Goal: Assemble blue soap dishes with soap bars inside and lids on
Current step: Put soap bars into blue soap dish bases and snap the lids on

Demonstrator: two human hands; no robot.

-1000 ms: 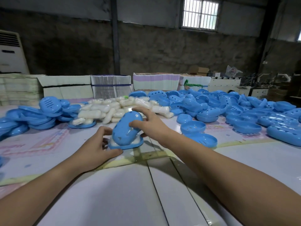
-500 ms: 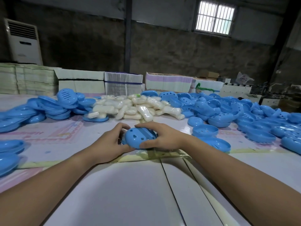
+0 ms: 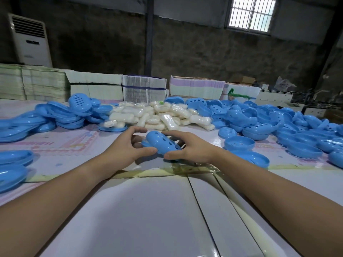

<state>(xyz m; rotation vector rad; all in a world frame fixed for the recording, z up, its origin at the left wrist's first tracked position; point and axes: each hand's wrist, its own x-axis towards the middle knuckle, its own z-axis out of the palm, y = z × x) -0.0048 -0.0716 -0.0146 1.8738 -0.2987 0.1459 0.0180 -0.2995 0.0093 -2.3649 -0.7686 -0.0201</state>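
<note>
At the middle of the desk (image 3: 148,219), a little beyond a strip of yellowish tape (image 3: 167,172), a closed blue soap dish (image 3: 163,143) sits between the person's two hands. Its lid is on top, domed, with small holes, and it is tilted so that its far end is higher. I cannot see if a soap bar is inside.

The left hand (image 3: 123,150) makes its grip from the left side: the thumb presses on the near end of the lid and the fingers curl over the far end. The fingers are only half bent, with some space under them. The right hand (image 3: 191,148) grasps the dish from the right: the thumb lies along the near lower edge and the fingers are laid over the top far side. Both grips are closed on the same dish, and both forearms reach in from the near edge of the desk.

Just behind the dish is a heap of wrapped white soap bars (image 3: 157,115). To the left of it lie stacked blue trays and bases (image 3: 61,117), and to the right a wide pile of blue lids and bowls (image 3: 269,123). Further back stand bundles of flat cartons (image 3: 144,89), then a white air conditioner (image 3: 30,39) by the wall and a barred window (image 3: 251,13).
</note>
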